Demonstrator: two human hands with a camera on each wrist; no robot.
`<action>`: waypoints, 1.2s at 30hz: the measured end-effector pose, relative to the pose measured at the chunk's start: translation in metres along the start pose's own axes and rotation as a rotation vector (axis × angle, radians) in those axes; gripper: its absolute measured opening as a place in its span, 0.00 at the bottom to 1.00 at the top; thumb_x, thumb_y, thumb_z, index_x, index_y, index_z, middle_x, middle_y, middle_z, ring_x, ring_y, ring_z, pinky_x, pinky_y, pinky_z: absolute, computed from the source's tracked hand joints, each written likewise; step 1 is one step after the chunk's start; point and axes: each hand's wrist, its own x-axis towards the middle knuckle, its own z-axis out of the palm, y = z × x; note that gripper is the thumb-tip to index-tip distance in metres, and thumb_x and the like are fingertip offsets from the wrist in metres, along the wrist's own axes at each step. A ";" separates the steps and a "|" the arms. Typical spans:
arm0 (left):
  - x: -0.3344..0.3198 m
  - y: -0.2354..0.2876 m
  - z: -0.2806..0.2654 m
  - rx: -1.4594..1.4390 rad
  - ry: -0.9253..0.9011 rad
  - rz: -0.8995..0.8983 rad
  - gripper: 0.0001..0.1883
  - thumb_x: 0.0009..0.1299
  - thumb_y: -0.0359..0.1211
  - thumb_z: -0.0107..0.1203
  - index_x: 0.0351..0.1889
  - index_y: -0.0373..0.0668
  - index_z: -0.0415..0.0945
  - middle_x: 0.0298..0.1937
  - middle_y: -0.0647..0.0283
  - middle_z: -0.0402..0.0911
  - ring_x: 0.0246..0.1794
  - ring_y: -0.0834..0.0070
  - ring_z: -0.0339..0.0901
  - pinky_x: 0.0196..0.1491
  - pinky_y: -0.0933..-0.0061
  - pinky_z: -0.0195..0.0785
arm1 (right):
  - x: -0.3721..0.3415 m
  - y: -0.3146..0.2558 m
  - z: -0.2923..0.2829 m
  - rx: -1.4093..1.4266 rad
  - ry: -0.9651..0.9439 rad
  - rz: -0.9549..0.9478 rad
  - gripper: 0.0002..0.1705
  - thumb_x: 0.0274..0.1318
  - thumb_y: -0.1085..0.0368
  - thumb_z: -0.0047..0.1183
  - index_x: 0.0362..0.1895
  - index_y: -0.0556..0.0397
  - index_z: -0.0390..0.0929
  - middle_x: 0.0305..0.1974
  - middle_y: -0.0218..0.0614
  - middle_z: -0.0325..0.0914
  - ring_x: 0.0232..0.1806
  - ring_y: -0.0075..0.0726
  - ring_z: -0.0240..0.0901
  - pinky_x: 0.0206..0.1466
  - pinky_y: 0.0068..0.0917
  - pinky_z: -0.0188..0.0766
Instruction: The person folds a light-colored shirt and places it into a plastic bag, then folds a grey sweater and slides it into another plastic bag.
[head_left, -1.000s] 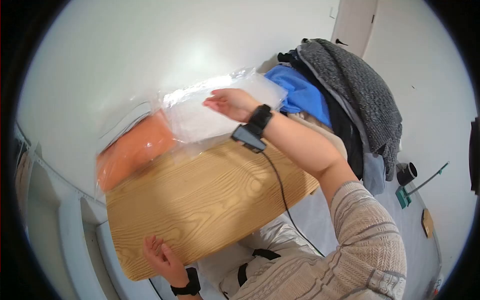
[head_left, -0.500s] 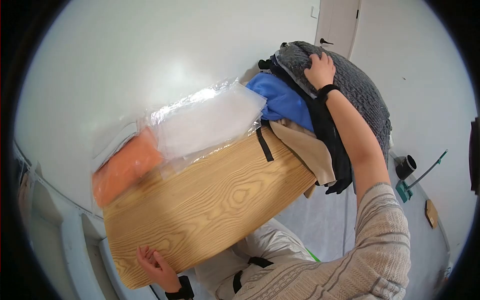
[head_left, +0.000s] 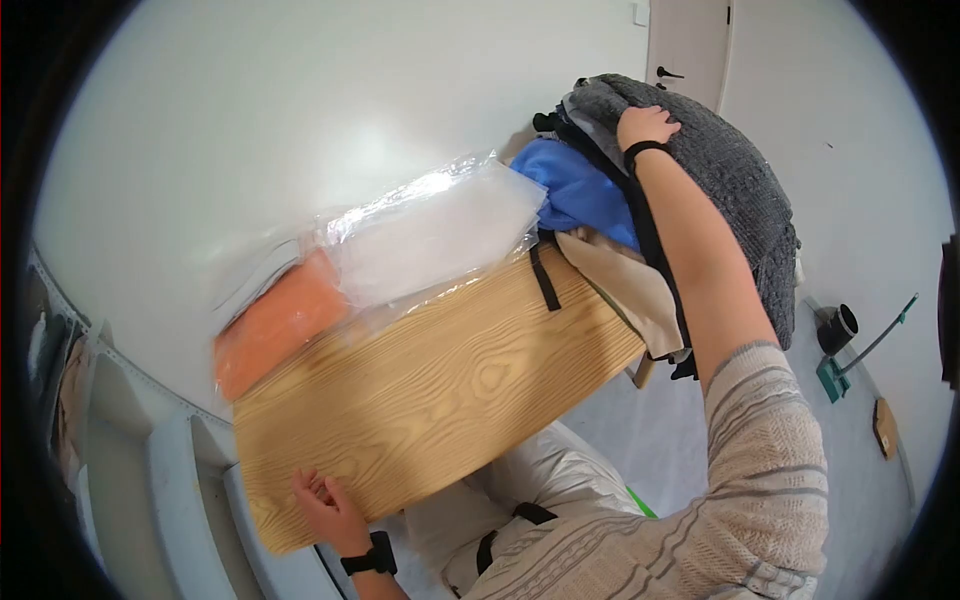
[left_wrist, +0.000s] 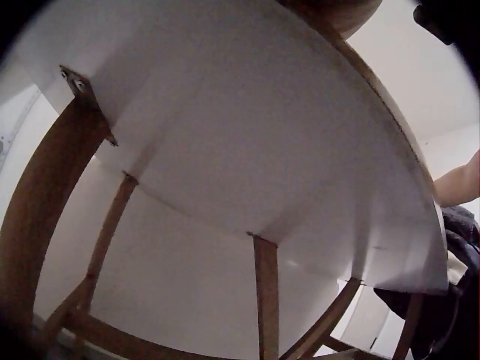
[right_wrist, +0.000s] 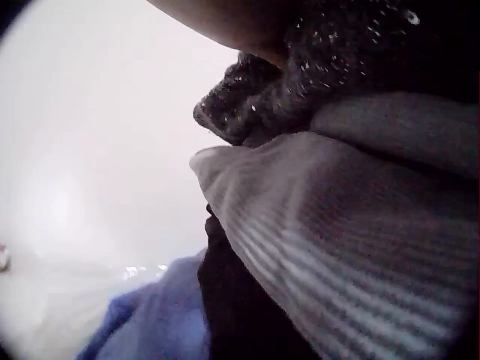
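Note:
At the back right, my right hand [head_left: 648,127] grips the upper part of a dark grey knitted garment [head_left: 725,180], the top one of a heap of clothes. The right wrist view shows the speckled dark knit [right_wrist: 322,67] bunched close under the hand, with a lighter grey striped cloth [right_wrist: 337,225] below it. A blue garment [head_left: 580,185] and a beige one [head_left: 635,290] lie lower in the heap. My left hand [head_left: 330,510] rests at the front left edge of the wooden table [head_left: 430,390], fingers loosely curled around nothing.
Along the wall lie a clear plastic bag with white contents [head_left: 430,240] and a bagged orange item [head_left: 280,325]. A black strap [head_left: 545,275] hangs onto the tabletop. White shelving [head_left: 180,500] stands at the left. A black bin [head_left: 838,328] and a green-headed tool [head_left: 832,378] are on the floor.
My right hand has moved from over the white plastic bag to the grey garment at the right, and its spread fingers have since curled into the knit. The left hand has stayed at the table edge.

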 end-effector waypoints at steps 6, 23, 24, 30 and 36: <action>-0.001 0.005 -0.001 -0.023 -0.008 0.036 0.25 0.69 0.29 0.47 0.64 0.37 0.58 0.51 0.53 0.71 0.40 0.68 0.71 0.41 0.71 0.67 | 0.062 0.044 -0.010 0.484 -0.001 0.040 0.20 0.59 0.58 0.41 0.45 0.59 0.78 0.49 0.50 0.76 0.53 0.55 0.72 0.55 0.43 0.68; 0.005 0.009 -0.006 -0.135 -0.187 0.011 0.24 0.67 0.27 0.47 0.62 0.38 0.60 0.50 0.57 0.72 0.44 0.69 0.70 0.43 0.72 0.66 | 0.126 0.160 -0.313 1.522 0.211 -0.478 0.21 0.56 0.61 0.42 0.51 0.60 0.69 0.45 0.49 0.78 0.48 0.48 0.74 0.56 0.39 0.70; 0.007 0.007 -0.006 -0.176 -0.202 -0.041 0.24 0.67 0.27 0.47 0.63 0.38 0.60 0.51 0.58 0.72 0.45 0.70 0.70 0.44 0.72 0.65 | 0.124 0.144 -0.329 1.922 0.012 -0.555 0.20 0.62 0.57 0.37 0.47 0.60 0.72 0.44 0.47 0.79 0.45 0.45 0.76 0.56 0.39 0.70; 0.016 0.047 -0.022 -0.372 -0.260 0.080 0.27 0.64 0.27 0.50 0.64 0.41 0.59 0.54 0.58 0.70 0.53 0.71 0.68 0.50 0.70 0.64 | 0.073 0.076 -0.351 2.331 -0.439 -0.549 0.23 0.69 0.56 0.33 0.42 0.62 0.76 0.38 0.45 0.81 0.39 0.43 0.79 0.46 0.43 0.77; 0.044 0.134 -0.038 -0.431 -0.357 0.341 0.34 0.62 0.28 0.55 0.67 0.41 0.54 0.61 0.55 0.65 0.63 0.65 0.63 0.57 0.66 0.59 | 0.013 0.042 -0.307 2.280 -1.134 -0.741 0.15 0.63 0.66 0.42 0.49 0.62 0.71 0.46 0.44 0.78 0.46 0.42 0.78 0.48 0.38 0.78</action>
